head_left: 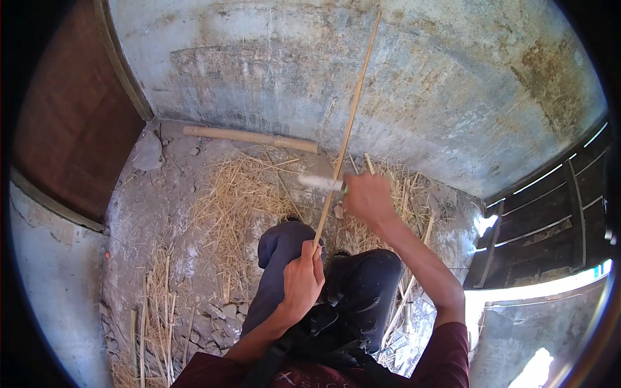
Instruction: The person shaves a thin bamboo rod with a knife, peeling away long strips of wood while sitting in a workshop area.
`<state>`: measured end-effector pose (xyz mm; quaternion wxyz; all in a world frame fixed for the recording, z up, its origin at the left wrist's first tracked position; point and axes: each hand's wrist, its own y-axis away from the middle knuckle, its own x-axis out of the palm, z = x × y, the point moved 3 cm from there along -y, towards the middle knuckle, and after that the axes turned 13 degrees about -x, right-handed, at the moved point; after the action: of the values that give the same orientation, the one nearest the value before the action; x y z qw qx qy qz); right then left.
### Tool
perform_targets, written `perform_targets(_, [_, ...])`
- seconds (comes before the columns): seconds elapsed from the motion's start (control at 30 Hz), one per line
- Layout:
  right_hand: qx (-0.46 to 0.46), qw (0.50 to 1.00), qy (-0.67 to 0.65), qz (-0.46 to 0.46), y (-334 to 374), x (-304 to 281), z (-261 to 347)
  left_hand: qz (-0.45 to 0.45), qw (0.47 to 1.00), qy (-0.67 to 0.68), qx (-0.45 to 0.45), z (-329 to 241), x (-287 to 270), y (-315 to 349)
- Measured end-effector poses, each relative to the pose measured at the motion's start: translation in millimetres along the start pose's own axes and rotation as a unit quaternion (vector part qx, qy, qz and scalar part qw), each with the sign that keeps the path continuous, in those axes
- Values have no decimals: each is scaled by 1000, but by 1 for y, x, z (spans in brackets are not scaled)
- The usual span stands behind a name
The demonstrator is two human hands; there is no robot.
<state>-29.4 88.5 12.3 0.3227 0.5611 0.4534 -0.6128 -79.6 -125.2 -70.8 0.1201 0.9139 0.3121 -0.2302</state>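
My left hand (303, 279) is closed round the lower end of a long, thin bamboo strip (352, 116), just above my left knee. From there the strip slants up and away toward the far wall. My right hand (369, 199) grips the handle of a knife, fingers wrapped round it. The knife's pale blade (318, 182), smeared by motion, points left and crosses the strip a good way beyond my left hand. Whether the edge bites into the strip, I cannot tell.
Straw-like shavings (236, 200) cover much of the dirt floor. A bamboo pole (252, 138) lies along the foot of the stained wall (272, 77). Split strips (169, 317) lie at lower left beside stone rubble. A brown door panel (74, 110) stands left, dark slatted boards (540, 220) right.
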Motion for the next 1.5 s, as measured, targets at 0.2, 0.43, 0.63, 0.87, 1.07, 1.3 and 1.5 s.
perform_targets(0.2, [84, 991, 52, -92, -77, -15, -89, 10, 1000, 3, -2, 0, 5, 2])
perform_targets(0.43, [117, 983, 64, -127, -116, -36, -156, 2, 999, 34, 27, -1, 1, -1])
perform_targets(0.63, [53, 998, -1, -35, -46, 0, -80, 16, 995, 90, 27, -7, -9, -1])
perform_targets(0.87, [-28, 998, -55, -21, 26, 1, 1, 42, 989, 143, -16, -14, -21, -4])
perform_targets(1.07, [-38, 995, -84, -32, 27, 14, 17, 51, 989, 135, -15, -8, -9, -10])
perform_targets(1.3, [-20, 998, -63, -11, 10, 15, 15, 28, 993, 108, -25, -6, -8, -13])
perform_targets(1.5, [-2, 997, -64, -31, 8, 22, 14, 19, 994, 101, -26, -6, -8, -14])
